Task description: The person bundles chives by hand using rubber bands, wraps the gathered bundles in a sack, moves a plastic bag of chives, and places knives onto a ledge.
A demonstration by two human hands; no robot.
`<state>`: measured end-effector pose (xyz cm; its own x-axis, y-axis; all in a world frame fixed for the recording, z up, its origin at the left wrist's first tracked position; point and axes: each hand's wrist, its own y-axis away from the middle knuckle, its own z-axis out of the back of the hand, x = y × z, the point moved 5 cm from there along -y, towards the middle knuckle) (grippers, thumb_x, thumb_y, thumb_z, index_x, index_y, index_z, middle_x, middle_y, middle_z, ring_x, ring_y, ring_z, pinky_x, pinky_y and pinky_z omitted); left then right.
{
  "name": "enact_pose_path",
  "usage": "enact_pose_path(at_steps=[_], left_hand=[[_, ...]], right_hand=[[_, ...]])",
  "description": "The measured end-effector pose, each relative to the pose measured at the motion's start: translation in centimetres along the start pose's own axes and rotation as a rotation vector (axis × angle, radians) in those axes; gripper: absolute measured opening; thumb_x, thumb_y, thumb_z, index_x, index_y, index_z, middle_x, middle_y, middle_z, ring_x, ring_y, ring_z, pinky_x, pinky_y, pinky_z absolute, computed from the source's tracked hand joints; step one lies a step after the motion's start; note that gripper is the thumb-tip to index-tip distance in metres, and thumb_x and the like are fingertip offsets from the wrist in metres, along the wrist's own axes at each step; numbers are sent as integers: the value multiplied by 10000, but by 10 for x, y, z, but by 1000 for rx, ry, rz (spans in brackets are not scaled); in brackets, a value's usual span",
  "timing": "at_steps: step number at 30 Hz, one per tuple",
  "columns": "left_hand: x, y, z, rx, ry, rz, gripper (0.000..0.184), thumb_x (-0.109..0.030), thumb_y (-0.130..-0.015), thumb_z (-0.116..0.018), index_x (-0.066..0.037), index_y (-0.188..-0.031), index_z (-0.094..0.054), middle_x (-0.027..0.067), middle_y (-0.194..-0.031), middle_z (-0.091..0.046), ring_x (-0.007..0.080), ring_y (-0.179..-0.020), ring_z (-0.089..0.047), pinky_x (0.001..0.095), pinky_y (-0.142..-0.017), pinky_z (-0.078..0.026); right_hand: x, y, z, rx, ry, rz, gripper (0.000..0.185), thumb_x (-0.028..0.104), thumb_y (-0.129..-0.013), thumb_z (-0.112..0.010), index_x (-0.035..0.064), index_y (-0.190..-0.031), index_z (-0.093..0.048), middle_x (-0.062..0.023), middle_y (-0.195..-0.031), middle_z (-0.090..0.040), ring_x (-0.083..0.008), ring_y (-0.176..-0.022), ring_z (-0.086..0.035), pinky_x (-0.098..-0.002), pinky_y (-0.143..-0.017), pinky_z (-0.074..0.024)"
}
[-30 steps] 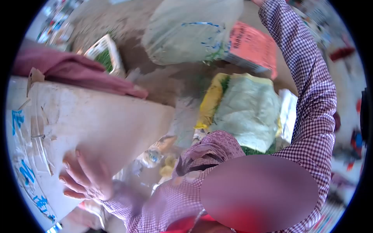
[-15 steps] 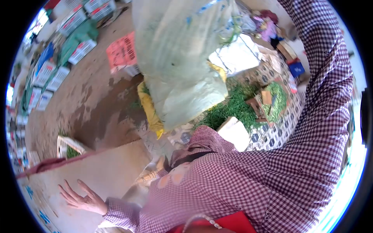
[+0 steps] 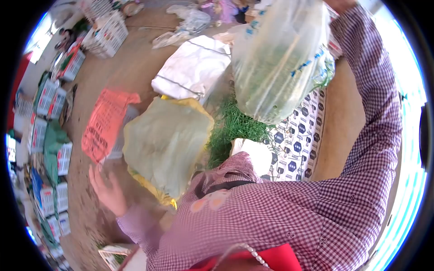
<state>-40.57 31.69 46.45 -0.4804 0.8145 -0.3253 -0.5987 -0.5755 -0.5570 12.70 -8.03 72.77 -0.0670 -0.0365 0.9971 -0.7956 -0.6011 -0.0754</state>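
My right hand point(image 3: 341, 4), partly cut off at the top edge, is closed on a large clear plastic bag point(image 3: 275, 67) with green stalks inside and blue print. The bag hangs over the patterned sheet; the fingers are mostly hidden. My left hand point(image 3: 108, 192) is raised at the left with its fingers apart, holding nothing. Just beyond it lies a red-orange printed sack point(image 3: 106, 124). A pale sheet of plastic edged in yellow point(image 3: 167, 140) covers something in front of my body. Loose grass-like green stems point(image 3: 237, 124) lie between this sheet and the hanging bag.
A white bundle point(image 3: 194, 67) with dark straps sits ahead. Under the bag spreads a hexagon-patterned sheet point(image 3: 298, 147). A white block-like thing point(image 3: 255, 156) is by my knees. Several white plastic crates point(image 3: 106, 38) line the left side. A basket of greens point(image 3: 115, 255) stands at bottom left.
The view has turned. The plastic bag has swung from the middle to the right, uncovering the yellow-edged sheet and white bundle. My left hand has come up near the red-orange sack.
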Motion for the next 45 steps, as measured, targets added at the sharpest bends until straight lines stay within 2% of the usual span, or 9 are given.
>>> enact_pose_path(at_steps=[5, 7, 10, 12, 20, 30, 37, 41, 45], left_hand=[[12, -95, -149, 147, 239, -107, 453, -129, -840, -634, 15, -1259, -537, 173, -1333, -522, 325, -1203, -527, 415, -1016, -411], [39, -115, -258, 285, 261, -128, 478, -146, -881, -597, 23, -1314, -485, 194, -1354, -490, 330, -1261, -463, 398, -1073, -331], [129, -116, -405, 466, 218, 153, 560, -198, -835, -657, 27, -1316, -479, 202, -1299, -536, 328, -1237, -488, 389, -1052, -369], [214, -96, -490, 558, 195, 373, 579, -220, -818, -690, 29, -1302, -495, 210, -1271, -559, 331, -1225, -503, 383, -1046, -384], [136, -121, -562, 763, 190, 630, 608, -198, -788, -694, 30, -1311, -485, 208, -1299, -538, 326, -1232, -495, 389, -1042, -384], [-25, -210, -631, 811, 297, 386, 647, -169, -750, -699, 31, -1322, -473, 205, -1334, -512, 321, -1240, -486, 396, -1036, -383], [-50, -186, -696, 952, 276, 224, 770, -169, -741, -748, 13, -1398, -389, 250, -1391, -444, 343, -1320, -408, 374, -1113, -320], [-1, -163, -700, 1100, 355, 877, 784, -127, -768, -719, -54, -1446, -333, 261, -1340, -487, 333, -1211, -510, 419, -1032, -414], [16, -163, -690, 1002, 427, 1033, 794, -149, -795, -695, -92, -1467, -278, 237, -1192, -526, 312, -1046, -533, 425, -893, -438]], right_hand=[[-1, 67, 76, -533, 211, 126, 305, 297, -931, -541, 103, -704, -480, 96, -482, -324, -38, -346, -260, -221, -338, -187], [-16, 108, 221, -592, 237, 123, 222, 224, -999, -471, 46, -898, -558, 79, -544, -293, -44, -436, -251, -221, -403, -210], [-23, 161, 280, -868, 205, 98, 233, 222, -1000, -485, 36, -887, -566, 100, -536, -289, -18, -430, -228, -205, -395, -195], [-18, 182, 210, -996, 300, 46, 218, 214, -990, -508, 42, -867, -561, 102, -533, -288, -16, -427, -229, -206, -391, -194], [-25, 219, 254, -1387, 178, 38, 201, 214, -961, -567, 47, -852, -546, 102, -529, -276, -15, -421, -219, -202, -380, -172], [-26, 325, 308, -1310, 200, 28, 283, 250, -989, -533, -28, -966, -577, 65, -559, -349, -25, -445, -260, -204, -406, -211], [-14, 290, 296, -1361, 197, 78, 294, 235, -1001, -502, -50, -1018, -571, 70, -576, -343, -25, -469, -263, -197, -435, -232], [-7, 254, 277, -1362, 191, 89, 268, 204, -1005, -483, -50, -1039, -560, 66, -591, -317, -27, -477, -266, -195, -442, -248], [5, 220, 274, -1321, 179, 111, 294, 214, -1020, -442, -57, -1062, -547, 67, -609, -331, -28, -491, -278, -200, -446, -263]])
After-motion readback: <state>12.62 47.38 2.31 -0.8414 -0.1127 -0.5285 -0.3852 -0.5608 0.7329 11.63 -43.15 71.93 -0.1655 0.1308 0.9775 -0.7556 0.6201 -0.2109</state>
